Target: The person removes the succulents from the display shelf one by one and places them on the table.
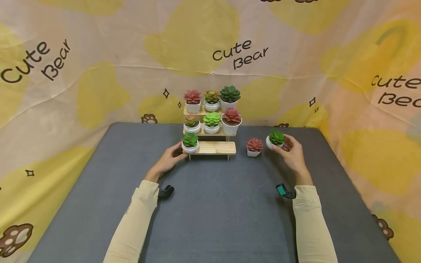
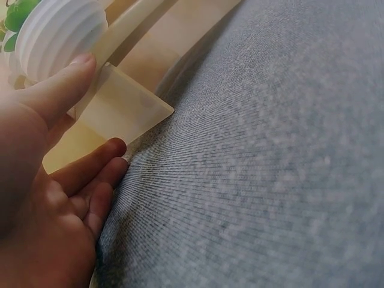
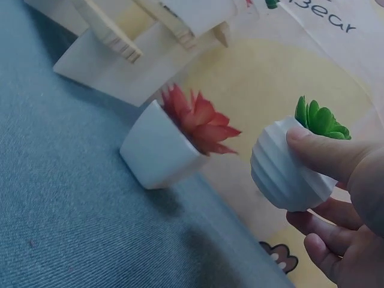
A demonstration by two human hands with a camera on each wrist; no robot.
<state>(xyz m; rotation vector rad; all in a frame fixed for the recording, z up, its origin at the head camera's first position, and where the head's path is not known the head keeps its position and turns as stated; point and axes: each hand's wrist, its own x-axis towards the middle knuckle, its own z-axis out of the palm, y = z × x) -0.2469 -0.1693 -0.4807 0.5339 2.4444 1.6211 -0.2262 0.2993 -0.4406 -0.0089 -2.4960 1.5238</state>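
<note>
At the left end of the lowest step of a wooden plant stand (image 1: 215,147) is a green potted succulent (image 1: 190,143) in a ribbed white pot. My left hand (image 1: 171,157) holds this pot, its thumb (image 2: 69,81) against the ribbed side; the far side of the grip is hidden. On the right, my right hand (image 1: 294,155) pinches another green potted succulent (image 3: 291,165) between thumb and fingers, raised above the table. Between the stand and that hand, a red potted succulent (image 1: 254,147) in a square white pot stands on the table.
Several potted succulents fill the stand's upper two steps, among them a dark green one (image 1: 230,98) and a dark red one (image 1: 231,120). Under everything lies a grey table (image 1: 223,212). A patterned cloth (image 1: 125,44) hangs behind and beside it.
</note>
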